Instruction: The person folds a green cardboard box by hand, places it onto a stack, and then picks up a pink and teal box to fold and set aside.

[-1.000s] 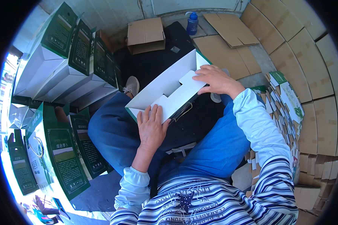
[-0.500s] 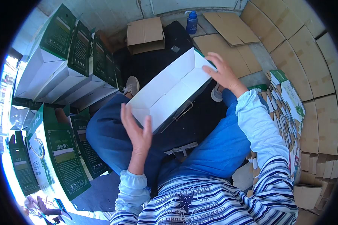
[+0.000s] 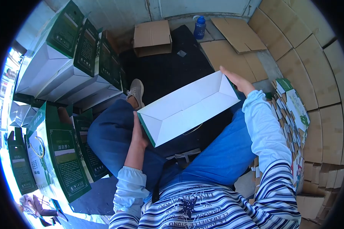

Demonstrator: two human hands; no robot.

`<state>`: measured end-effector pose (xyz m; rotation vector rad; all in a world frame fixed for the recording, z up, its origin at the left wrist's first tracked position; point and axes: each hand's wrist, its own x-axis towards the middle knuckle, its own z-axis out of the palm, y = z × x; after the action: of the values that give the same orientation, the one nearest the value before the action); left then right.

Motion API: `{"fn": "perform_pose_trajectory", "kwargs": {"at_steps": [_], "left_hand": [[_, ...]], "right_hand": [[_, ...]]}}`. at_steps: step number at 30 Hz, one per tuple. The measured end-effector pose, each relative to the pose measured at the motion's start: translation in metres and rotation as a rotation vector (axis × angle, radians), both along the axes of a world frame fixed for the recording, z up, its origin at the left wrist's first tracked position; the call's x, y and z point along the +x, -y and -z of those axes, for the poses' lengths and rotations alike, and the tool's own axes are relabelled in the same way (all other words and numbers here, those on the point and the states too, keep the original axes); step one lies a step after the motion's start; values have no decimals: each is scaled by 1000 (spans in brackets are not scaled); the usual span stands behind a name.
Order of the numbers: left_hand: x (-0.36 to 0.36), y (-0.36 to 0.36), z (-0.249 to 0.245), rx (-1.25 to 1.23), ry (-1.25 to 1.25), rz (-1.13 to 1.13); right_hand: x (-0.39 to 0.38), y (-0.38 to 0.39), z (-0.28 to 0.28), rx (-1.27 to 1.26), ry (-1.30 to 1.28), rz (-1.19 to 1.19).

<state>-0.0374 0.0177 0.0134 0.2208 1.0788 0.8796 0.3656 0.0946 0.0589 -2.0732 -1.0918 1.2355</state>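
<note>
A cardboard gift box [image 3: 187, 108], white inside with green ends, is held tilted above my lap, its hollow side facing me. My left hand [image 3: 138, 129] presses flat against its left end, thumb up along the edge. At the other end, my right hand [image 3: 237, 81] grips the far right corner, its fingers partly hidden behind the box. A thin cord handle [image 3: 193, 129] shows under the lower edge of the box.
Finished-looking green and white boxes [image 3: 67, 162] stand on my left in two rows. A brown carton [image 3: 153, 38] and a blue bottle [image 3: 199, 27] are ahead. Flat card pieces [image 3: 288, 118] are stacked on my right, beside a wall of brown cartons [image 3: 300, 76]. A person [image 3: 40, 208] is at lower left.
The box has moved right and lower and turned closer to level. My left hand has gone from spread fingers at its corner to flat against the end; my right hand has shifted right with it.
</note>
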Motion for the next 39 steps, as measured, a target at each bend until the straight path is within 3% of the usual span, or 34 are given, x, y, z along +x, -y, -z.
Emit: {"fn": "perform_pose_trajectory", "kwargs": {"at_steps": [4, 5, 6, 8, 10, 12, 15, 16, 18, 20, 24, 30, 31, 39], "left_hand": [[5, 1, -14, 138, 26, -7], [5, 1, -22, 214, 28, -8], [5, 0, -26, 290, 30, -6], [6, -1, -30, 592, -44, -32], [6, -7, -41, 795, -1, -31], [-3, -13, -35, 669, -145, -8], [7, -10, -33, 531, -292, -36], [10, -9, -19, 441, -313, -166], [-13, -1, 35, 492, -318, -60], [-20, 6, 56, 532, -340, -127], [-27, 11, 52, 479, -303, -113], [-6, 13, 7, 406, -185, -159], [-1, 11, -5, 319, -195, -111], [8, 3, -11, 361, -209, -96]], "right_hand": [[17, 6, -20, 102, -294, 40], [23, 15, -35, 132, -474, 29], [24, 24, -48, 264, -493, -2], [36, 38, -66, 539, -525, -63], [49, 39, -60, 492, -616, 24], [52, 44, -53, 423, -582, 127], [59, 43, -25, 218, -529, 79], [59, 45, -11, 161, -508, 72], [86, 47, 47, 174, -469, 33], [95, 53, 69, 172, -449, 26], [76, 59, 47, 114, -477, 43], [45, 42, 7, 27, -519, 8], [44, 38, 9, 9, -521, -9], [35, 27, 6, -45, -433, -64]]}}
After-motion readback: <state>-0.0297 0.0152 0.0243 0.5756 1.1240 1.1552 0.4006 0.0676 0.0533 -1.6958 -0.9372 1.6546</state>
